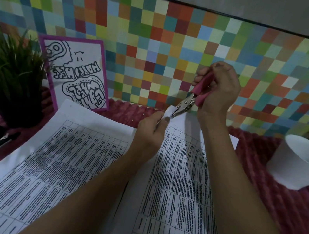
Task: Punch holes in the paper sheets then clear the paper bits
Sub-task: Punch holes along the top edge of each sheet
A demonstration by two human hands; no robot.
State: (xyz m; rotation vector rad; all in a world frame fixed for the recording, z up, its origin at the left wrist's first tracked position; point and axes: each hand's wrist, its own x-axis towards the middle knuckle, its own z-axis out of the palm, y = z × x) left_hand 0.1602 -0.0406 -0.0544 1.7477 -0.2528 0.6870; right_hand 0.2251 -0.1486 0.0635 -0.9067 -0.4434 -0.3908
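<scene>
1. I see the right hand (218, 92) raised above the far edge of the papers, its forearm reaching in from the lower right. Fingers and thumb wrap the pink handles of the punch (187, 102), grasping it.
2. The punch head points down and left. Its metal jaws straddle the lifted far corner of the right sheet (177, 192). I cannot tell how far the handles are squeezed.
3. The left hand (151, 130) pinches that same corner just below the punch head, holding it up off the cloth (277, 209).
4. Count, sheets: two, printed with tables. The left sheet (50, 160) lies flat beside the right sheet, both on the pink ribbed cloth.
5. Count, other: one punch, one white cup (301, 162) right of the sheets, one plant (7, 76) far left, one drawn card (79, 71) leaning on the tiled wall (163, 36).
</scene>
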